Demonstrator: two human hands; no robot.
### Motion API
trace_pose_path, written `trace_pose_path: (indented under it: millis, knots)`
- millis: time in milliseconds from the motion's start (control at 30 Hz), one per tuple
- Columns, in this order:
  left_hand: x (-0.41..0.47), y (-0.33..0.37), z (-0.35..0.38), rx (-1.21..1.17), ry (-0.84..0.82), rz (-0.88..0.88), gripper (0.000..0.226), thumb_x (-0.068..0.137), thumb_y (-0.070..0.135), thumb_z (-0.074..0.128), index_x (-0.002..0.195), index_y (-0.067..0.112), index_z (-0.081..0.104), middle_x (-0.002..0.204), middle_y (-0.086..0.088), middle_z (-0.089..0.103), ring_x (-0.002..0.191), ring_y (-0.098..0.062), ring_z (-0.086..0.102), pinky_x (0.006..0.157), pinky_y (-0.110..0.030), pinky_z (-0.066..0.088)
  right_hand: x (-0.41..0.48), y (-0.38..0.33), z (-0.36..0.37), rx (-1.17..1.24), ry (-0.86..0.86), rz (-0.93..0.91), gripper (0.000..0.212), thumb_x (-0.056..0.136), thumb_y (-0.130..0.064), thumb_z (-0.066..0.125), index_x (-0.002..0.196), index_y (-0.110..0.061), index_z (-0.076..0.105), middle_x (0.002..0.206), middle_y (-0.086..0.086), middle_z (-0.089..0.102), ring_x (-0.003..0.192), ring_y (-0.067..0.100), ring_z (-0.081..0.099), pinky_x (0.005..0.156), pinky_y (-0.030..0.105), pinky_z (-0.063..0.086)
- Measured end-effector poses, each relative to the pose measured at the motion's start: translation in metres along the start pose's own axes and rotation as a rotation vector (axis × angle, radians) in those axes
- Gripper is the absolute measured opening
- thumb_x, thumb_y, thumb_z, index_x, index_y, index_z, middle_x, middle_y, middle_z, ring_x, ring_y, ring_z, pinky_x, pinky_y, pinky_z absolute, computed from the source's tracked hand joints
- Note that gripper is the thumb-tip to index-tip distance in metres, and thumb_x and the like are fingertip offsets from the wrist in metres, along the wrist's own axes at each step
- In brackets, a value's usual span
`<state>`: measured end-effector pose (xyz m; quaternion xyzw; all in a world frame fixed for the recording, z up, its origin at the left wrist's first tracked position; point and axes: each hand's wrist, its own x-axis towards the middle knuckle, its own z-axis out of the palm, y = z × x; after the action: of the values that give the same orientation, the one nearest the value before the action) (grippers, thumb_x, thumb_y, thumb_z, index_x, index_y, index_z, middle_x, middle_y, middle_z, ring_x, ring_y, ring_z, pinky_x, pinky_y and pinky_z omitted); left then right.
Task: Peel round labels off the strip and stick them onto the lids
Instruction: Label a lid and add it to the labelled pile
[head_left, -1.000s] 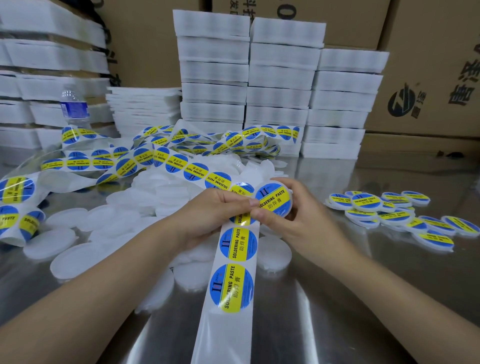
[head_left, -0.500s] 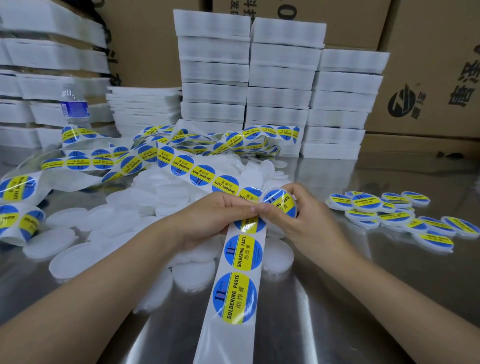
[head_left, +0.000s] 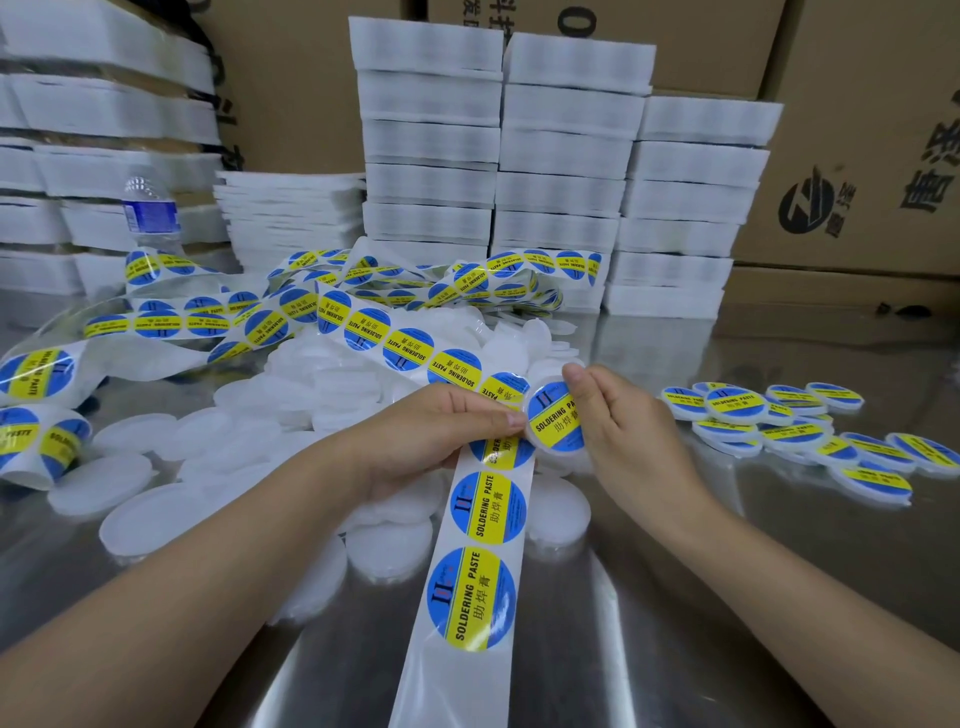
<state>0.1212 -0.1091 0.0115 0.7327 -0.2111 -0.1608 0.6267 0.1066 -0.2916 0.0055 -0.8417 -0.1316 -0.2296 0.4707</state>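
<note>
Blue-and-yellow round labels reading "SOLDERING PASTE 助焊膏", one on a lid held at the table's middle.

The left hand (head_left: 441, 431) curls its fingers round the strip (head_left: 470, 582), whose long axis runs from the near edge up to that hand, then away to the left into a tangled heap; the print reads lengthwise along it. The right hand (head_left: 631, 431) pinches a labelled lid (head_left: 550, 423) just beside the left thumb, face toward the camera, its yellow band tilted. More labelled lids (head_left: 779, 421) lie to the right on the steel table (head_left: 649, 597).

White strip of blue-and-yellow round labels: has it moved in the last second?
Yes. The white label strip slid slightly toward the person, past the bare white lid lying still beside it.
</note>
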Motion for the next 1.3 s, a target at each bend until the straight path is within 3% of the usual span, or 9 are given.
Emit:
trace_pose_path:
  millis: [233, 400, 533, 667, 800, 900, 1000, 1133, 1300]
  knots:
    - [-0.002, 0.001, 0.001, 0.003, 0.033, 0.010, 0.041, 0.067, 0.039, 0.069, 0.096, 0.011, 0.076, 0.105, -0.015, 0.072, 0.101, -0.033, 0.067, 0.094, -0.041, 0.051, -0.001, -0.002, 0.000, 0.051, 0.013, -0.015, 0.041, 0.098, -0.039, 0.037, 0.077, -0.008, 0.054, 0.054, -0.004, 0.049, 0.051, 0.007, 0.042, 0.051, 0.023, 0.035]
    - [0.000, 0.002, 0.000, -0.039, 0.103, 0.035, 0.021, 0.069, 0.032, 0.067, 0.080, 0.018, 0.079, 0.088, -0.006, 0.076, 0.075, -0.015, 0.071, 0.072, -0.025, 0.058, -0.001, -0.002, -0.002, 0.114, -0.050, -0.009, 0.028, 0.082, -0.062, 0.042, 0.091, -0.037, 0.051, 0.051, -0.008, 0.049, 0.047, 0.004, 0.043, 0.054, 0.028, 0.041]
    - [0.000, 0.004, 0.001, -0.059, 0.125, 0.047, 0.016, 0.066, 0.034, 0.065, 0.069, 0.025, 0.079, 0.075, 0.001, 0.075, 0.065, -0.009, 0.070, 0.064, -0.021, 0.057, -0.004, -0.003, -0.004, 0.075, -0.059, -0.115, 0.039, 0.071, -0.045, 0.071, 0.103, -0.043, 0.049, 0.067, -0.013, 0.060, 0.054, 0.002, 0.050, 0.052, 0.013, 0.039]
    - [-0.001, 0.004, 0.000, -0.067, 0.115, 0.046, 0.020, 0.067, 0.034, 0.065, 0.074, 0.021, 0.079, 0.079, -0.003, 0.076, 0.067, -0.011, 0.070, 0.065, -0.023, 0.058, -0.003, -0.003, -0.006, 0.039, -0.102, -0.170, 0.060, 0.069, -0.026, 0.081, 0.118, -0.036, 0.049, 0.074, -0.030, 0.059, 0.055, -0.002, 0.051, 0.053, 0.006, 0.037]
    - [0.001, 0.002, 0.000, -0.093, 0.130, 0.073, 0.023, 0.072, 0.033, 0.064, 0.087, 0.024, 0.079, 0.097, 0.000, 0.075, 0.087, -0.013, 0.070, 0.077, -0.028, 0.057, 0.007, 0.002, -0.015, 0.006, -0.002, -0.152, 0.056, 0.068, -0.032, 0.081, 0.117, -0.033, 0.053, 0.085, -0.015, 0.065, 0.061, 0.002, 0.050, 0.058, 0.011, 0.041]
    - [0.000, 0.004, 0.000, -0.100, 0.147, 0.070, 0.022, 0.072, 0.029, 0.066, 0.090, 0.025, 0.078, 0.108, 0.005, 0.073, 0.102, -0.013, 0.065, 0.089, -0.037, 0.053, 0.021, 0.018, -0.030, -0.174, 0.222, -0.073, 0.050, 0.070, -0.035, 0.078, 0.115, -0.029, 0.056, 0.107, -0.005, 0.054, 0.086, 0.003, 0.054, 0.077, 0.013, 0.042]
    - [0.001, 0.004, 0.000, -0.116, 0.167, 0.059, 0.020, 0.084, 0.010, 0.063, 0.088, 0.023, 0.078, 0.107, 0.002, 0.073, 0.102, -0.014, 0.065, 0.095, -0.039, 0.048, 0.037, 0.042, -0.054, -0.432, 0.386, 0.133, 0.057, 0.073, -0.033, 0.074, 0.124, -0.016, 0.056, 0.121, 0.011, 0.042, 0.117, 0.027, 0.043, 0.097, 0.036, 0.038]
    - [0.002, 0.004, -0.003, -0.171, 0.179, 0.061, 0.031, 0.088, -0.002, 0.052, 0.099, 0.018, 0.073, 0.106, 0.000, 0.074, 0.088, -0.015, 0.069, 0.082, -0.030, 0.055, 0.044, 0.069, -0.073, -0.761, 0.313, 0.345, 0.065, 0.074, -0.040, 0.073, 0.129, -0.010, 0.053, 0.127, 0.018, 0.043, 0.119, 0.037, 0.038, 0.093, 0.042, 0.036]
    - [0.004, 0.004, -0.004, -0.230, 0.236, 0.095, 0.038, 0.085, -0.011, 0.051, 0.103, 0.017, 0.069, 0.103, 0.000, 0.074, 0.080, -0.013, 0.069, 0.064, -0.022, 0.056, 0.043, 0.083, -0.073, -0.953, 0.225, 0.404, 0.068, 0.077, -0.049, 0.068, 0.131, -0.013, 0.048, 0.130, 0.017, 0.044, 0.121, 0.035, 0.037, 0.094, 0.042, 0.033]
